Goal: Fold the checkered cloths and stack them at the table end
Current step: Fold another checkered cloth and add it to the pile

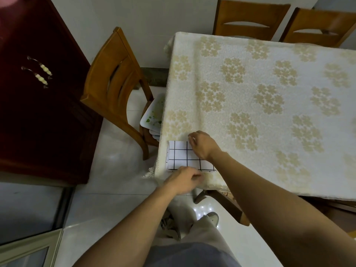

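Head view: a folded checkered cloth [183, 157] lies flat at the near-left corner of the floral-covered table [260, 112]. The left hand [183, 182] pinches its near edge with curled fingers. The right hand [203, 146] curls onto its far edge; I cannot tell whether it grips.

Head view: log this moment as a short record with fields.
cloth: checkered cloth, folded flat, on the near left corner of the floral tablecloth
left: left hand at the cloth's near edge, fingers curled; grip unclear
right: right hand on the cloth's far right corner; grip unclear
nearby: wooden chair left of the cloth, trays stacked on its seat
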`<action>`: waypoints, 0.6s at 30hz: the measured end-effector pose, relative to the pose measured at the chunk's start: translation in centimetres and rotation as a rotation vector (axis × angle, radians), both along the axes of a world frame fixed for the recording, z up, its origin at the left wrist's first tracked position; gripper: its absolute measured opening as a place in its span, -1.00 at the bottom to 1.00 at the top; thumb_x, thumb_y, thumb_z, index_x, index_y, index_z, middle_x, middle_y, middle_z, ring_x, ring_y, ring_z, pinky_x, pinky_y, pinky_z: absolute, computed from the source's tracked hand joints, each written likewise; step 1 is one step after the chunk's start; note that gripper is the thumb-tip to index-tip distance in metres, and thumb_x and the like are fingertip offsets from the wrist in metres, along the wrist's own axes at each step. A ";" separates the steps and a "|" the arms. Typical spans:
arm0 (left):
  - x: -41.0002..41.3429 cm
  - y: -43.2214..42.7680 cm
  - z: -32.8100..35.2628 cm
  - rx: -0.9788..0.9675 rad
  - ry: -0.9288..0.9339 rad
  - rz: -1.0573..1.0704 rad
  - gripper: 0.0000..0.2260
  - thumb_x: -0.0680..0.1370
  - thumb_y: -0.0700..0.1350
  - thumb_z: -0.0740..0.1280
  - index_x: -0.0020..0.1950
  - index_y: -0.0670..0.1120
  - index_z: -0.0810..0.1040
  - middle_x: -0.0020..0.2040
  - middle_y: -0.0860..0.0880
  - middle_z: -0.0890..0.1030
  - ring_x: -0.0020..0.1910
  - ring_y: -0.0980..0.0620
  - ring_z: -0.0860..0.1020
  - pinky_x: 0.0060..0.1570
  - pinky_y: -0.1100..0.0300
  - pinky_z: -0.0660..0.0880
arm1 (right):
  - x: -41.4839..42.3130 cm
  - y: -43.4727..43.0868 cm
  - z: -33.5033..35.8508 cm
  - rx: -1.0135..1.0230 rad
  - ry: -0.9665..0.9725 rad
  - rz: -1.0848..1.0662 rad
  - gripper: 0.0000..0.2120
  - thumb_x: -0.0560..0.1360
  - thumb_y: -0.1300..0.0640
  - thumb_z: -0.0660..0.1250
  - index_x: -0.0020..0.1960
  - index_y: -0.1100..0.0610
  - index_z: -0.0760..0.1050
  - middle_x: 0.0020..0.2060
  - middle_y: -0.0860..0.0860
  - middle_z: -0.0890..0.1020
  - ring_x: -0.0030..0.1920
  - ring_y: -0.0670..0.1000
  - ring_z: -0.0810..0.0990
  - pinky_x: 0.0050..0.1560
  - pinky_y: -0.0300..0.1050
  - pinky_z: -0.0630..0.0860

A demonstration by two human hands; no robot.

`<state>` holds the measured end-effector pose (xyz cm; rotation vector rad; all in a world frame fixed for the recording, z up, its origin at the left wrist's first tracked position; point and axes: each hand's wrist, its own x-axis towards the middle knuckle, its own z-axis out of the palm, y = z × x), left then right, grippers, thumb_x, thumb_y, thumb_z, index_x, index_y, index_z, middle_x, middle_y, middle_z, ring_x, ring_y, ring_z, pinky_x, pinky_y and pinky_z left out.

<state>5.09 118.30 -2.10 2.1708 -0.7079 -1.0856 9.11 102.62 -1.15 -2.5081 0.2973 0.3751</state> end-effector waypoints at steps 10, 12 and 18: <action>-0.5 -0.2 -1.0 -0.044 -0.096 -0.067 -0.66 0.62 0.08 0.30 0.38 0.05 0.53 0.39 0.04 0.52 0.35 0.03 0.48 0.38 0.05 0.41 | -0.4 -0.5 -1.9 -0.074 0.080 0.027 -0.64 0.65 0.03 0.04 -0.02 0.20 0.54 0.02 0.19 0.58 0.12 0.21 0.50 0.18 0.09 0.46; -0.5 -0.3 -0.9 -0.046 -0.089 -0.060 -0.67 0.62 0.08 0.30 0.37 0.06 0.54 0.38 0.04 0.53 0.35 0.04 0.49 0.38 0.06 0.41 | -0.4 -0.5 -2.1 -0.073 0.125 0.047 -0.61 0.65 -0.01 0.03 0.06 0.19 0.55 0.09 0.17 0.58 0.18 0.20 0.49 0.23 0.13 0.45; -0.1 1.1 0.6 -0.114 -0.062 0.142 -0.69 0.61 0.17 0.28 -0.25 0.08 0.63 -0.27 0.10 0.67 -0.25 0.18 0.61 -0.09 0.11 0.58 | -2.7 -0.8 0.5 0.238 -0.153 -0.360 -0.57 0.68 0.02 0.08 0.45 0.21 0.38 0.42 0.14 0.43 0.42 0.11 0.38 0.43 -0.06 0.29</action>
